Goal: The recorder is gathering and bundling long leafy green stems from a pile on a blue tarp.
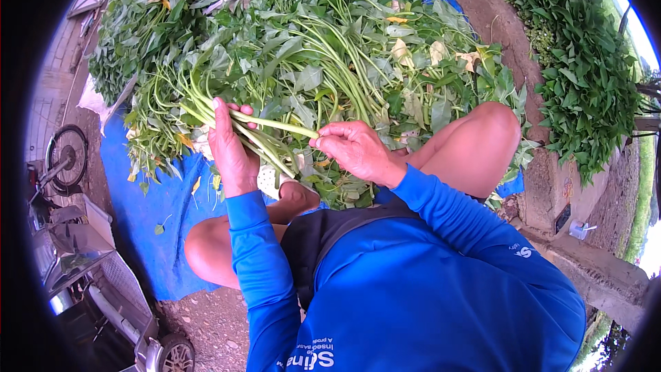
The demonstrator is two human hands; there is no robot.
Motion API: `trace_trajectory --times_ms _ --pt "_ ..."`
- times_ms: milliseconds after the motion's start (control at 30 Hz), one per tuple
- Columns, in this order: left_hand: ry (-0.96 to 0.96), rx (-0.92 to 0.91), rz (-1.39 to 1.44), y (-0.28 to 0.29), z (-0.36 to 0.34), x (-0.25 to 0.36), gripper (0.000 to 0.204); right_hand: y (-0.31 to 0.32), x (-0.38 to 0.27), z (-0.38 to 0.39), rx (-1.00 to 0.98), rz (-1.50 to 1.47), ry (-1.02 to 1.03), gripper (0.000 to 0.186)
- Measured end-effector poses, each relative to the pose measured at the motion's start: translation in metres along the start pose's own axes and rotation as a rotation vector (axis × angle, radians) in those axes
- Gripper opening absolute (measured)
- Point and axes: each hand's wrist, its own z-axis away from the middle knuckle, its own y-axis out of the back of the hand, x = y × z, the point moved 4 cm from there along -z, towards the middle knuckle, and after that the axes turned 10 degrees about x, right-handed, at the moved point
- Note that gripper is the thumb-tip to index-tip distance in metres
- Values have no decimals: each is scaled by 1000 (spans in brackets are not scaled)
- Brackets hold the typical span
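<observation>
My left hand (233, 155) is closed around a bunch of water spinach (198, 102), its leafy ends spreading up and left, its cut pale ends pointing down and right. One thicker stem (279, 125) juts out of the bunch toward the right. Its end is pinched between the thumb and fingers of my right hand (358, 151). Both hands are above my lap, at the near edge of a large loose heap of water spinach (344, 89). Some yellowed leaves (401, 52) lie on that heap.
A blue tarp (151, 213) lies under the heap. My bent knees flank my hands. At the left stand a wheel (67, 160) and a metal-bodied vehicle (113, 289). Darker leafy greens (578, 83) are piled at the right, near a concrete ledge (585, 269).
</observation>
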Motion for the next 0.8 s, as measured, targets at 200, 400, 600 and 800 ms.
trace_trajectory --times_ms 200,400,600,800 --pt "-174 71 -168 6 0 -1 32 -19 -29 -1 -534 665 122 30" --pt "-144 117 -54 17 -12 54 26 37 33 -39 -602 1384 -98 30" --pt "-87 46 -147 -8 1 22 28 116 94 -185 599 759 89 28" --pt "-22 28 -204 0 9 18 31 109 83 -223 566 776 -49 37"
